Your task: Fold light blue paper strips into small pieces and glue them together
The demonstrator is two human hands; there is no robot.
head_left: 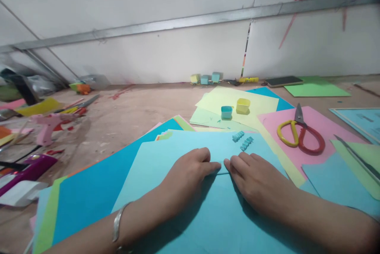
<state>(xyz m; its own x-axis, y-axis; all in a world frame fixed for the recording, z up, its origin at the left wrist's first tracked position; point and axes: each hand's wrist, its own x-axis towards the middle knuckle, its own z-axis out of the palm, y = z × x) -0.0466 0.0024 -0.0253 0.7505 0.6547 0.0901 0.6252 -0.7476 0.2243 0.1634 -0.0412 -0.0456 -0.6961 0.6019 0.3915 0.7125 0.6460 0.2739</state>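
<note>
Two open cups, a teal cup (226, 113) and yellow cup (243, 106), stand toward twelve o'clock, insides unclear; left hand (190, 171) and right hand (257, 181) pinch a thin blue strip (222, 173).

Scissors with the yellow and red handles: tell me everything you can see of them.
The metal scissors with yellow and red loop handles lie on the pink paper sheet, to the right of the right hand. The dark, tapered blades look shut or nearly so, their tip pointing toward the white wall. The yellow loop sits left, the red right; both look smooth, perhaps plastic. Neither the right nor the left hand touches them.
</note>
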